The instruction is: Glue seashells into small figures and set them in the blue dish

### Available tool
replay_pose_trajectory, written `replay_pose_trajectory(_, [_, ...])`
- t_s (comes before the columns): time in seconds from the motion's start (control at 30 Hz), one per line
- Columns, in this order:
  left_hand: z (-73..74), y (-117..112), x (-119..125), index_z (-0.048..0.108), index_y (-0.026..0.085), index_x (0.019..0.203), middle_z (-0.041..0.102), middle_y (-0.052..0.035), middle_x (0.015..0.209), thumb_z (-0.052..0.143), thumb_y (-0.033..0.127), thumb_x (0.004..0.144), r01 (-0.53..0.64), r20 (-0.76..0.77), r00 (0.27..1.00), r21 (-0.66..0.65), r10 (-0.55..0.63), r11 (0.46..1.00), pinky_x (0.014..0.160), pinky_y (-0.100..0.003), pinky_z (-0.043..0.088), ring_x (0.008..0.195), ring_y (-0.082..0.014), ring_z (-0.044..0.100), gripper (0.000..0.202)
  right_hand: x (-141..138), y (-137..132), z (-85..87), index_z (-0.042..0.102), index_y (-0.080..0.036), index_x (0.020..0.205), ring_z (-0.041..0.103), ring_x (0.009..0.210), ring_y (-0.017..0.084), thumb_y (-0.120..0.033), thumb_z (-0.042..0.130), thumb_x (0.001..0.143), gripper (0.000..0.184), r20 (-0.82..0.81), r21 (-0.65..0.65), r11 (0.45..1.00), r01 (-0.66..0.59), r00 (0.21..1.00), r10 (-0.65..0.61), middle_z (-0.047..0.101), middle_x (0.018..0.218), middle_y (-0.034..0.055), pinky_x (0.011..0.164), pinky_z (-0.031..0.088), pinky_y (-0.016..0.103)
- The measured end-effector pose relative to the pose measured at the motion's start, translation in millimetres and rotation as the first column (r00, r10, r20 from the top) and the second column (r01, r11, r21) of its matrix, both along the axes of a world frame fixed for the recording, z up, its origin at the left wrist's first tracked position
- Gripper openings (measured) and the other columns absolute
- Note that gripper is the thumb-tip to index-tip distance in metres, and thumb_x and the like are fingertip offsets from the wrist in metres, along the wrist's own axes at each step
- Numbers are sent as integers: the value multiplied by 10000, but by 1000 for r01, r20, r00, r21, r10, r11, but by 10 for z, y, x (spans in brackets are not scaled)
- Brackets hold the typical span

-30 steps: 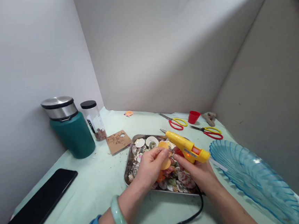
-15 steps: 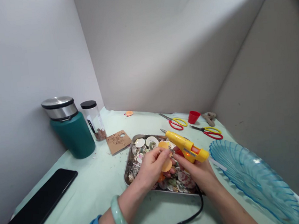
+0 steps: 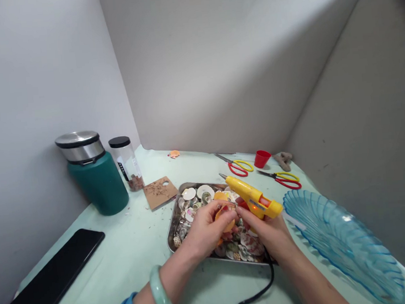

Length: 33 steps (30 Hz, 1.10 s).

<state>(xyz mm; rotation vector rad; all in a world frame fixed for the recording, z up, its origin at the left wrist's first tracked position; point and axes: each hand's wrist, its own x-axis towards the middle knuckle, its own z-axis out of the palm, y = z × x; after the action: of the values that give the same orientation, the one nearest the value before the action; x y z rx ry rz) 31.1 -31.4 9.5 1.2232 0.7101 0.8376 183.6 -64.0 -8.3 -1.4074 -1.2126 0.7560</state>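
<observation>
My right hand (image 3: 274,234) is wrapped round a yellow hot glue gun (image 3: 244,191), its nozzle pointing up and to the left and a small orange light glowing on its side. Closed on an orange shell (image 3: 230,225), my left hand (image 3: 207,228) is beside it. The fingertips of both hands come together at the shell; whatever small piece lies between them is too hidden to make out. Beneath the hands is a metal tray (image 3: 169,230) filled with assorted seashells (image 3: 189,194). A black cord (image 3: 254,299) runs from the glue gun towards me.
Scissors (image 3: 237,169), a second pair (image 3: 286,181) and a red cup (image 3: 261,158) lie beyond the tray. A blue scalloped dish (image 3: 345,239) is on the right. Leftward are a cardboard piece (image 3: 161,193), a jar (image 3: 129,163), a green flask (image 3: 99,184) and a black flat object (image 3: 51,283).
My left hand's fingers have shifted slightly right and the orange shell has turned in them, now more covered. The glue gun has barely moved.
</observation>
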Motion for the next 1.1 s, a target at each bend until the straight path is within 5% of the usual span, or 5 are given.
replay_pose_trajectory(0.17, [-53,22,11,607,126,1096,595,-35,767,621,411,786,-1,19,1000,-36,2,999,508,-205,456,657,-139,611,421,26,-1,-30,654,-182,972,572,634,155,-424,666,776,311,-42,8,1000,15,999,-15,636,701,-4,571,443,269])
replay_pose_trajectory(0.73, [2,19,-8,488,152,731,614,4,630,613,435,780,-101,20,995,35,101,994,497,-184,425,511,-76,530,313,-30,-61,28,681,-186,914,602,631,151,-423,681,745,290,-67,-37,998,-49,997,47,691,788,34,575,478,269])
replay_pose_trajectory(1.1, [-82,34,6,515,159,867,614,-12,757,651,394,763,-1,31,1000,13,0,1000,568,-247,481,633,-136,605,291,18,-16,-1,673,-180,984,616,722,208,-430,673,752,341,8,-16,999,31,999,-31,664,747,34,613,478,310])
